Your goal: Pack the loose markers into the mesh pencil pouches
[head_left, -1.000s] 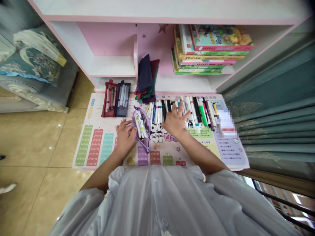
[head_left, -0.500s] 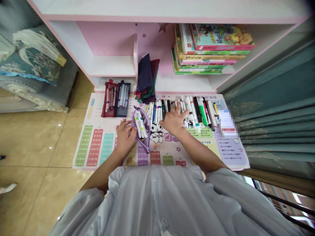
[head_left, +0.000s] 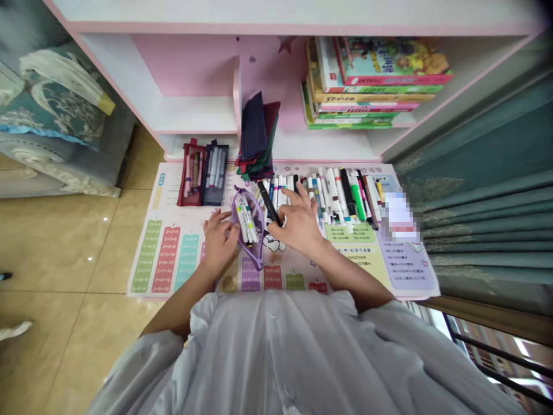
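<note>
A purple mesh pencil pouch (head_left: 260, 253) lies unzipped on the desk mat, with several white markers (head_left: 246, 216) inside. My left hand (head_left: 220, 235) is at its left edge, fingers curled and thumb at the rim, seemingly gripping it. Just right of the pouch, a black marker (head_left: 269, 203) is tilted between the thumb and fingers of my right hand (head_left: 301, 223). Under and beyond that hand runs a row of loose markers (head_left: 332, 196), mostly white, with black, green and brown ones among them.
A red pouch (head_left: 185, 190) and a dark blue pouch (head_left: 216, 197), both with pens, lie at the left back. Folded pouches (head_left: 254, 135) are stacked behind. Books (head_left: 371, 98) fill the right shelf. A blurred-out white rectangle (head_left: 401, 216) lies right of the markers.
My right hand has gone from spread over the marker row to holding the black marker, shifted slightly left toward the purple pouch. My left hand has stayed in place.
</note>
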### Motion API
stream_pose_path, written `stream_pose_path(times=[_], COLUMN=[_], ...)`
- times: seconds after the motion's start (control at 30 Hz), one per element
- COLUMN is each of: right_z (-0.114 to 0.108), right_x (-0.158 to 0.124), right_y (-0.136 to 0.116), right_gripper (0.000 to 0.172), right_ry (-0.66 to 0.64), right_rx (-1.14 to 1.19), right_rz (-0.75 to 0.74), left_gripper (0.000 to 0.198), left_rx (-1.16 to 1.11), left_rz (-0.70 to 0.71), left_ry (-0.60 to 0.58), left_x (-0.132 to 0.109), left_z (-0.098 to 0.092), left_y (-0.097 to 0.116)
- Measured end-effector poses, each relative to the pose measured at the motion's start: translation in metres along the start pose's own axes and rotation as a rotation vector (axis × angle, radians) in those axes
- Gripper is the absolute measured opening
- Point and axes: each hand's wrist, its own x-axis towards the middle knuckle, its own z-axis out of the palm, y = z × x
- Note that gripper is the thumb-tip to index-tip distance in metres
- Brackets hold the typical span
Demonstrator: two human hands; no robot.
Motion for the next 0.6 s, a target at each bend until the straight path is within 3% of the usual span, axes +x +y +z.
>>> stream_pose_path(times=[0.3,0.6], right_z=[0.018,0.037], right_x=[-0.011,-0.007], right_y=[-0.024,-0.031], right_gripper=[0.012,0.024], right_ry=[-0.067,-0.105], right_rx=[0.010,-0.078], right_rz=[-0.110,-0.152], left_gripper=[0.030,0.027], left_rx=[0.010,0.016], left_rz=[-0.001,0.004], left_ry=[0.007,0.016], left_x=[0.000,0.000], left_z=[0.001,0.002], left_y=[-0.001,-0.002])
